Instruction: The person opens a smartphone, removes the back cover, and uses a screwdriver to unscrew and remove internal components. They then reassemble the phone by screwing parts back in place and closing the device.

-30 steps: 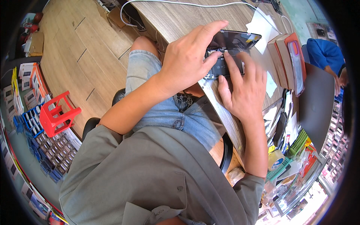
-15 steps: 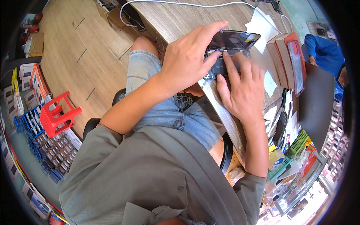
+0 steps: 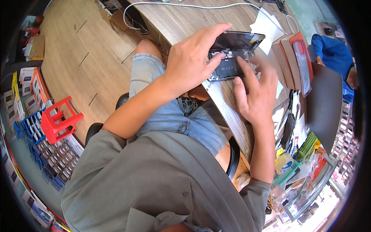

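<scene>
An opened smartphone (image 3: 228,70) lies near the table edge, its battery and circuit parts showing. Its dark screen panel (image 3: 241,40) stands raised along the far side. My left hand (image 3: 192,58) grips the phone from the left: the index finger reaches the panel's upper corner and the thumb rests at the inner parts. The other left fingers are partly hidden. My right hand (image 3: 256,92) is over the phone's right end, its fingers apart and partly blurred. Its index fingertip is at the battery; whether it touches I cannot tell.
The phone is on a wooden table (image 3: 176,19) with a white cable (image 3: 185,4) along the back. Right of my hand are white paper (image 3: 266,29), stacked books (image 3: 286,58) and a phone case (image 3: 303,67). A person in blue (image 3: 334,54) sits beyond. A red stool (image 3: 60,120) stands left.
My right hand has shifted right and its fingers have lifted and spread, uncovering more of the battery. My left hand stays at the phone and the raised panel.
</scene>
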A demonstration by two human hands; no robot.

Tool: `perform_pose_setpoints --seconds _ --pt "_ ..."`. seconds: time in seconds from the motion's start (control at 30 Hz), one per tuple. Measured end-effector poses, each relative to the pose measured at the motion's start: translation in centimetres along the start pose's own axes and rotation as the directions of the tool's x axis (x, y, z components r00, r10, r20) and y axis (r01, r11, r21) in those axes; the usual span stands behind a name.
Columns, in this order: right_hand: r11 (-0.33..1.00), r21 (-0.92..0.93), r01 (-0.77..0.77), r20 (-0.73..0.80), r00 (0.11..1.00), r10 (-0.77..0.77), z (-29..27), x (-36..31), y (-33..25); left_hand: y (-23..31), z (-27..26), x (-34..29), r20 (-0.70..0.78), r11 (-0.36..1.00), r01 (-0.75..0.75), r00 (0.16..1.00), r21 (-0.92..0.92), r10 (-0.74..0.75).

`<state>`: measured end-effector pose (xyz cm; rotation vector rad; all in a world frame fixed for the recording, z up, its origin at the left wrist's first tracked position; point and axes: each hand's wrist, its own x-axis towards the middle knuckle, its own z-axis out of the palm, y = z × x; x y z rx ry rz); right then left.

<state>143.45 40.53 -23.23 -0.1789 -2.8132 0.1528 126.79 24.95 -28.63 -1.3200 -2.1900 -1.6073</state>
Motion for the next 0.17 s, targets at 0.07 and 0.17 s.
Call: perform_pose_setpoints --seconds 0.07,0.17 --pt "1.0 -0.005 0.02 0.011 1.0 -0.02 -0.11 0.09 -0.14 -0.03 0.0 -0.04 -0.001 1.0 0.002 1.0 -0.003 -0.002" --pt "1.0 -0.007 0.027 0.029 0.999 -0.026 -0.04 0.32 -0.6 -0.15 0.0 -0.04 -0.009 1.0 -0.005 1.0 -0.004 0.005"
